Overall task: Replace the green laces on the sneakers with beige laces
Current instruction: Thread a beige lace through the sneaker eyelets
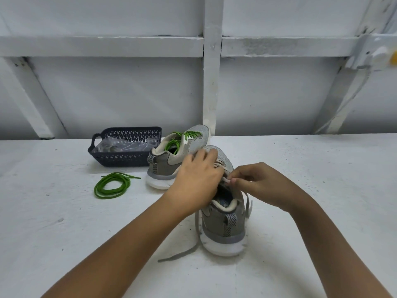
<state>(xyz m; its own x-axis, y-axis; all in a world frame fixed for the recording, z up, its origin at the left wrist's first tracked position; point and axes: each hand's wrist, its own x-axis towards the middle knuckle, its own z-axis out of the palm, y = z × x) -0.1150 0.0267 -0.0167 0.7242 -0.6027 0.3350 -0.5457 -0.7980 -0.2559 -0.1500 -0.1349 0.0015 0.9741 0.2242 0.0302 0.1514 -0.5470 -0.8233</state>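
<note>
Fingertips [233, 180] of the right hand [257, 181] are pinched tight on the beige lace [225, 180], right at its tip, just above the collar of the near sneaker [223, 222]. The left hand [197, 175] comes in from the left, its fingers curled over the laced upper and holding the shoe steady. What its fingertips are doing underneath I can't tell.

The shoe sits heel towards us, toe pointing away, with beige crossings showing between the two hands. It looks to be near the top eyelets, so this one is almost done. One loose lace end trails off the near left side onto the table [64, 233], and another hangs down the right flank.

The way to do this well is to keep the pinch close to the tip so it stays stiff, aim it square at the eyelet, and feed it in the same direction as the rows below. The left hand should spread the eyelet flap open without pressing the tongue down over the hole. Then pull the slack through evenly and check that both tails match.

Just beyond, touching or nearly so, the far sneaker [171, 162] wears its green laces [189, 134], so that half is not yet begun. A removed green lace [111, 186] lies coiled to the left. Behind it stands a dark basket [126, 129] with clear plastic inside.
</note>
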